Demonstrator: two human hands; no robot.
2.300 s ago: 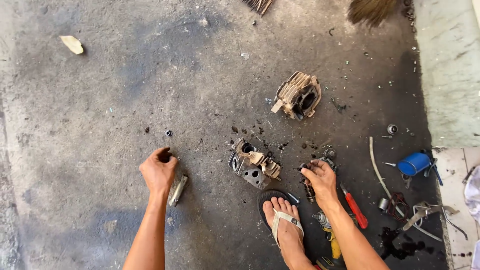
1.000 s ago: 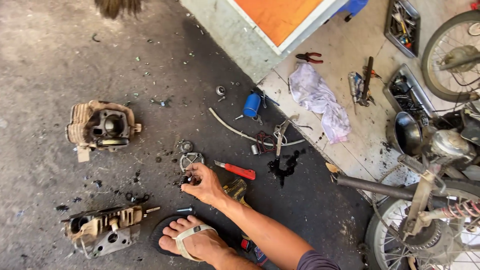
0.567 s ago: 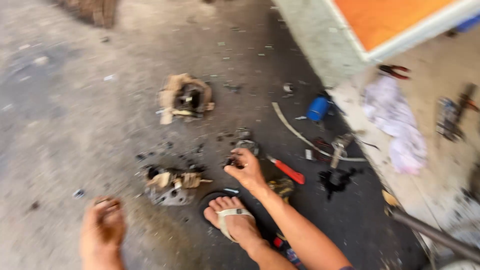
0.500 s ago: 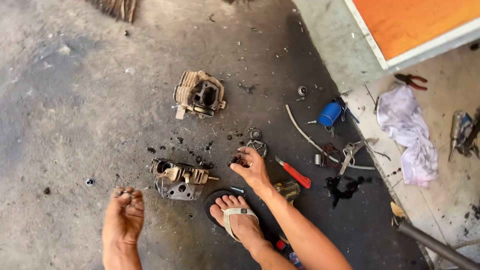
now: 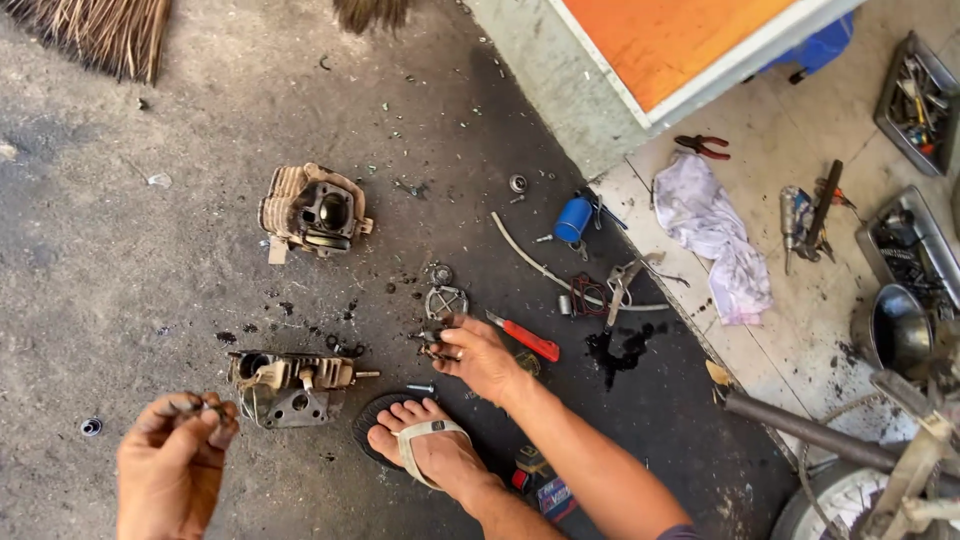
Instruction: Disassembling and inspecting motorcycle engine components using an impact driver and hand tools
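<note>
The left hand (image 5: 175,460) is raised, fingers pinched on a small dark part (image 5: 195,405) — right hand (image 5: 478,358) down on the floor, fingers closed around greasy bits (image 5: 432,340) beside the engine head (image 5: 290,385).

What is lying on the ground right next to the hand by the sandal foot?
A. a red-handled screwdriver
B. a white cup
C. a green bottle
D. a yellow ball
A: a red-handled screwdriver lies on the dark floor just beside the right hand, which is picking at small metal parts.
</note>
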